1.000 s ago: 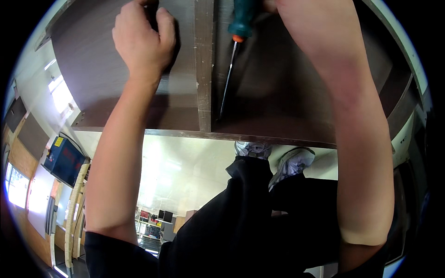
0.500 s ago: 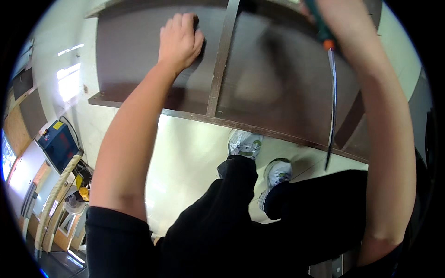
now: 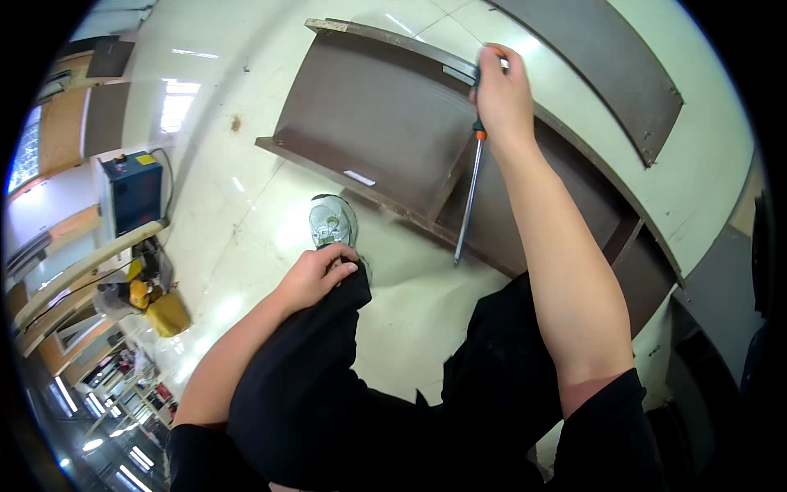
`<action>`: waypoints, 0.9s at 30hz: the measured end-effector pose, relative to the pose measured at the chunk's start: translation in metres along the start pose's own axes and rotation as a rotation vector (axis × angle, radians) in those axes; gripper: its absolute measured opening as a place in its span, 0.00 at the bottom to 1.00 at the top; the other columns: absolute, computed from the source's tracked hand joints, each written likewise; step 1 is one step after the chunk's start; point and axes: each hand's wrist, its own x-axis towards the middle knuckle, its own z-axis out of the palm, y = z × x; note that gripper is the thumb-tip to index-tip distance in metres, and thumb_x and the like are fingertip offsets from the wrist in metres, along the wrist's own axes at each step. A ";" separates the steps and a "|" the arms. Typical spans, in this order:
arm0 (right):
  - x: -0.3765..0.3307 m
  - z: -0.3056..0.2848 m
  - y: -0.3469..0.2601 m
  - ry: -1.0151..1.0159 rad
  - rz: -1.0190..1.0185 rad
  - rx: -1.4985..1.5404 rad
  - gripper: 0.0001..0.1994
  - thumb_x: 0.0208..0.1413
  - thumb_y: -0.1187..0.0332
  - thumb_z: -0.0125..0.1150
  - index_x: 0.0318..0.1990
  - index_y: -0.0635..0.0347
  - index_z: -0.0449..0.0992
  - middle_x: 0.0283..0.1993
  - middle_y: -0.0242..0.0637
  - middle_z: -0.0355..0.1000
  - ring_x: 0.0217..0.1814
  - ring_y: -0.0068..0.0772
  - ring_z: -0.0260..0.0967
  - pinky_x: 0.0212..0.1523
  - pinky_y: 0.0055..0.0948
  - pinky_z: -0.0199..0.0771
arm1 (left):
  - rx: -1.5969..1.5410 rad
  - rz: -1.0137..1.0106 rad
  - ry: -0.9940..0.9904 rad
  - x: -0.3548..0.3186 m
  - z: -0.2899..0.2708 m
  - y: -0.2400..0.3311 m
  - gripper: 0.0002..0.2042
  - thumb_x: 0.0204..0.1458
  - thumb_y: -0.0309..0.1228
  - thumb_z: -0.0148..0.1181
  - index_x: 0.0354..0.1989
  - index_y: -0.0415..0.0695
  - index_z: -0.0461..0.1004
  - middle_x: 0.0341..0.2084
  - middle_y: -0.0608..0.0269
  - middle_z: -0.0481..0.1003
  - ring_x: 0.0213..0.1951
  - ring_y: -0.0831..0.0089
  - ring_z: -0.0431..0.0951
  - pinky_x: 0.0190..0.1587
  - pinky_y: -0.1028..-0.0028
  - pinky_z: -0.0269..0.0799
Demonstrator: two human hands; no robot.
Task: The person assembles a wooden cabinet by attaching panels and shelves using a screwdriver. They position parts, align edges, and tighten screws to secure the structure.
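Seemingly firm, our right hand (image 3: 506,92) grasps a screwdriver (image 3: 470,197) by its dark handle (image 3: 479,125), seen over the far edge of a brown frame (image 3: 369,115) that lies on the floor (image 3: 393,328). Our left hand (image 3: 316,279) rests, fingers bent, at the left knee (image 3: 352,285); whether it pinches the cloth, we cannot tell.

Bare and slanting our way, the screwdriver is, we judge, the chief hazard: a stumble or a careless swing could drive its tip (image 3: 456,263) into a leg. In our view that tip reaches past the frame's near edge, its height unclear; lowered without a look, it could scratch the brown face or snag on the divider (image 3: 451,179). A slack grip could drop it toward the shoe (image 3: 332,220) by the near edge.

On the pale, glossy floor, the frame might slide if pushed hard. Beyond it lies a separate brown panel (image 3: 607,66), a trip risk for anyone stepping there unwatching. Off left, well apart, stand a blue box (image 3: 135,197) and a yellow bag (image 3: 168,314).
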 end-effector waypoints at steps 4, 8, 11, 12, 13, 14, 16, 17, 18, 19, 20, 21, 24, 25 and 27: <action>0.026 -0.002 0.023 0.227 -0.261 -0.163 0.22 0.66 0.54 0.47 0.57 0.62 0.64 0.48 0.49 0.72 0.50 0.44 0.71 0.54 0.37 0.67 | -0.131 0.019 0.008 0.043 0.014 -0.020 0.09 0.60 0.34 0.57 0.42 0.42 0.74 0.19 0.53 0.74 0.22 0.61 0.74 0.28 0.65 0.68; 0.039 -0.002 0.028 0.278 -0.350 -0.353 0.21 0.67 0.56 0.47 0.57 0.64 0.63 0.50 0.47 0.69 0.52 0.42 0.68 0.55 0.35 0.66 | -0.344 0.113 -0.168 0.096 0.036 -0.032 0.10 0.60 0.34 0.56 0.43 0.41 0.72 0.25 0.49 0.76 0.27 0.56 0.76 0.32 0.63 0.69; 0.054 -0.015 0.037 0.309 -0.399 -0.469 0.19 0.69 0.58 0.46 0.57 0.63 0.64 0.49 0.42 0.68 0.51 0.36 0.67 0.56 0.33 0.65 | -0.330 0.184 -0.465 0.116 0.039 -0.038 0.09 0.60 0.31 0.54 0.46 0.41 0.71 0.27 0.53 0.76 0.31 0.61 0.76 0.37 0.64 0.72; 0.060 -0.014 0.036 0.352 -0.369 -0.454 0.19 0.69 0.57 0.47 0.57 0.62 0.64 0.47 0.40 0.68 0.45 0.31 0.68 0.48 0.30 0.69 | -0.313 0.214 -0.551 0.119 0.037 -0.041 0.10 0.60 0.31 0.55 0.46 0.41 0.71 0.29 0.51 0.77 0.34 0.56 0.77 0.39 0.60 0.72; 0.059 -0.015 0.034 0.348 -0.268 -0.386 0.18 0.68 0.57 0.48 0.57 0.61 0.65 0.45 0.39 0.68 0.40 0.28 0.68 0.43 0.27 0.69 | -0.292 0.247 -0.639 0.121 0.035 -0.043 0.10 0.59 0.31 0.55 0.45 0.41 0.71 0.31 0.48 0.78 0.37 0.50 0.79 0.41 0.56 0.72; 0.056 -0.008 0.028 0.340 -0.172 -0.304 0.18 0.68 0.57 0.49 0.57 0.60 0.65 0.44 0.38 0.67 0.36 0.25 0.68 0.37 0.25 0.70 | -0.262 0.315 -0.627 0.119 0.035 -0.048 0.08 0.61 0.30 0.53 0.46 0.42 0.70 0.29 0.51 0.78 0.35 0.51 0.80 0.39 0.56 0.73; 0.052 -0.008 0.022 0.345 -0.042 -0.245 0.18 0.68 0.56 0.49 0.57 0.57 0.65 0.41 0.36 0.67 0.29 0.20 0.65 0.29 0.21 0.66 | -0.288 0.268 -0.822 0.131 0.018 -0.030 0.08 0.61 0.29 0.52 0.46 0.42 0.70 0.32 0.50 0.78 0.39 0.51 0.79 0.42 0.57 0.73; 0.048 -0.005 0.017 0.342 0.016 -0.281 0.19 0.68 0.56 0.48 0.59 0.56 0.65 0.41 0.35 0.67 0.30 0.20 0.64 0.29 0.21 0.65 | -0.317 0.307 -0.847 0.133 0.025 -0.030 0.08 0.61 0.29 0.51 0.46 0.42 0.70 0.35 0.49 0.78 0.41 0.51 0.78 0.44 0.58 0.72; 0.044 -0.002 0.014 0.319 0.050 -0.315 0.19 0.68 0.55 0.48 0.59 0.56 0.65 0.41 0.34 0.66 0.30 0.20 0.64 0.28 0.21 0.65 | -0.339 0.335 -0.873 0.135 0.026 -0.028 0.09 0.61 0.29 0.51 0.46 0.41 0.70 0.38 0.48 0.77 0.44 0.51 0.77 0.47 0.58 0.72; 0.041 0.001 0.013 0.294 0.085 -0.344 0.19 0.69 0.55 0.47 0.60 0.55 0.65 0.41 0.34 0.66 0.29 0.20 0.64 0.28 0.20 0.64 | -0.361 0.312 -0.938 0.137 0.027 -0.024 0.09 0.58 0.24 0.49 0.46 0.40 0.70 0.42 0.47 0.75 0.47 0.51 0.76 0.50 0.59 0.71; 0.035 0.006 0.009 0.270 0.120 -0.371 0.19 0.69 0.55 0.47 0.60 0.55 0.65 0.40 0.33 0.66 0.29 0.19 0.63 0.27 0.20 0.64 | -0.395 0.351 -0.954 0.140 0.030 -0.020 0.10 0.56 0.22 0.48 0.46 0.39 0.70 0.42 0.47 0.75 0.47 0.52 0.76 0.49 0.59 0.71; 0.030 0.014 0.003 0.274 0.166 -0.369 0.19 0.69 0.55 0.46 0.61 0.53 0.66 0.40 0.32 0.66 0.29 0.18 0.63 0.27 0.19 0.62 | -0.426 0.387 -0.964 0.141 0.034 -0.020 0.12 0.55 0.20 0.47 0.46 0.39 0.70 0.42 0.47 0.75 0.46 0.52 0.76 0.49 0.60 0.71; 0.017 0.034 0.000 0.268 0.233 -0.316 0.18 0.69 0.55 0.47 0.60 0.52 0.66 0.39 0.32 0.67 0.29 0.18 0.64 0.25 0.19 0.63 | -0.478 0.376 -0.985 0.147 0.030 -0.017 0.17 0.49 0.15 0.44 0.47 0.36 0.70 0.40 0.47 0.76 0.43 0.51 0.77 0.46 0.60 0.73; 0.010 0.039 -0.001 0.259 0.269 -0.317 0.18 0.69 0.55 0.47 0.60 0.52 0.66 0.39 0.32 0.67 0.29 0.19 0.65 0.26 0.21 0.65 | -0.461 0.387 -0.986 0.146 0.027 -0.018 0.17 0.49 0.15 0.44 0.48 0.36 0.70 0.38 0.48 0.77 0.39 0.55 0.79 0.43 0.61 0.74; 0.007 0.050 0.003 0.259 0.312 -0.178 0.18 0.69 0.56 0.47 0.60 0.51 0.66 0.39 0.32 0.68 0.29 0.20 0.66 0.26 0.23 0.67 | -0.499 0.344 -1.005 0.158 -0.001 -0.015 0.16 0.51 0.16 0.44 0.48 0.36 0.70 0.37 0.49 0.78 0.37 0.58 0.79 0.42 0.62 0.74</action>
